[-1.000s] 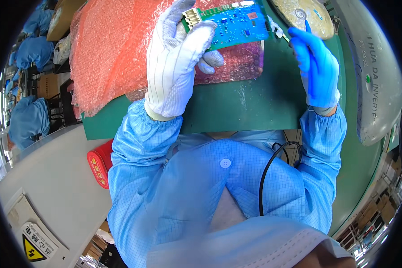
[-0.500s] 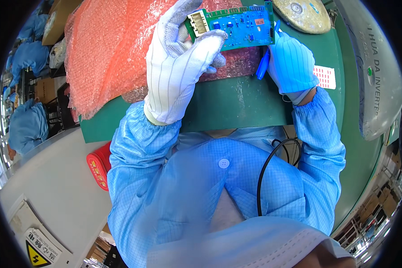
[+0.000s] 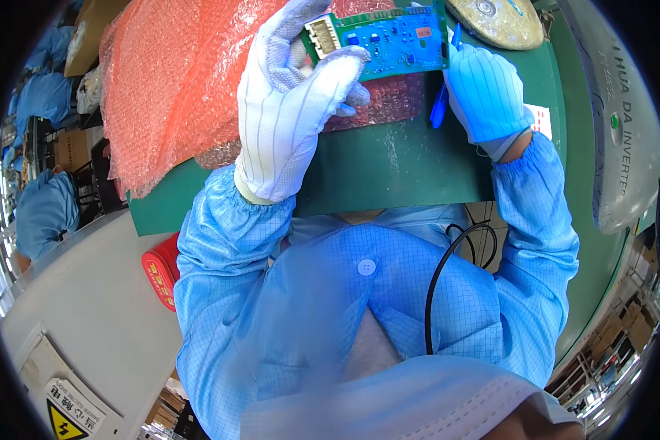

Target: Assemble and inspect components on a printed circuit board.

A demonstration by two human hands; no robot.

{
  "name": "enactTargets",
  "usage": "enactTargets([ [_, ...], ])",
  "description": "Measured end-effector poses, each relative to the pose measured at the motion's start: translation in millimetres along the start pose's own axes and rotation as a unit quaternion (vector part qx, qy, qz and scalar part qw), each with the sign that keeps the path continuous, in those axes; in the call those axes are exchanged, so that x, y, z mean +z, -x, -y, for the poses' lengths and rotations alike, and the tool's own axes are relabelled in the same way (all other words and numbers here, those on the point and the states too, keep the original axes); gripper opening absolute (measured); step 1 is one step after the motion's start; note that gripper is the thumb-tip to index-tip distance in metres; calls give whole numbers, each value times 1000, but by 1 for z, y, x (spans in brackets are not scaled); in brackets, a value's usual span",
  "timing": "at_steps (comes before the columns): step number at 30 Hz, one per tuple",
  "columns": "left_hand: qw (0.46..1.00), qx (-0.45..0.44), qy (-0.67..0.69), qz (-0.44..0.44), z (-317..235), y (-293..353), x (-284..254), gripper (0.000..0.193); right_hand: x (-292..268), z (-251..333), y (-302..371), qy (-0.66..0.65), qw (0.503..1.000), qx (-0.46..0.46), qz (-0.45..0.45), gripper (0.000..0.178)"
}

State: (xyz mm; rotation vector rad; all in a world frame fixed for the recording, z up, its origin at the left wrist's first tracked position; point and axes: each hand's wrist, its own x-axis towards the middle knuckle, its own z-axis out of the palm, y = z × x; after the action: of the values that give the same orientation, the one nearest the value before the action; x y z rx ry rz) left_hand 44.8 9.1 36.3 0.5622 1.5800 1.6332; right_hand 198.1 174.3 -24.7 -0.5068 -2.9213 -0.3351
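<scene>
Green bench mat (image 3: 389, 169) under bubble wrap (image 3: 176, 81)

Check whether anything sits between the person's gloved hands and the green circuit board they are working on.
Nothing visible does. The left hand in a white glove grips the circuit board at its connector end, and the right hand in a blue glove, holding a blue tool, touches the board's other edge above the green mat.

Single head-worn fisheye view, looking steeply down.
Close range: both gloved hands at the far edge, green bench mat (image 3: 389, 169) beneath, wearer's chest near.
</scene>
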Motion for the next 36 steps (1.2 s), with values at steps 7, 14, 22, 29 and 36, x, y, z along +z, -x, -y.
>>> enactTargets([
  [7,989,76,109,-60,4,-5,0,59,14,-10,-3,-72,994,77,30,19],
  [14,996,43,73,-38,6,-4,-5,53,0,-13,3,-117,984,135,9,23],
  [22,999,-14,15,40,16,-12,0,55,-9,-28,2,-559,807,161,-98,12],
  [29,998,-18,-17,61,28,-18,-2,56,-3,-20,2,-652,700,175,-234,15],
  [36,988,-109,-18,108,20,-25,-4,56,24,-18,-3,-547,757,152,-323,21],
])
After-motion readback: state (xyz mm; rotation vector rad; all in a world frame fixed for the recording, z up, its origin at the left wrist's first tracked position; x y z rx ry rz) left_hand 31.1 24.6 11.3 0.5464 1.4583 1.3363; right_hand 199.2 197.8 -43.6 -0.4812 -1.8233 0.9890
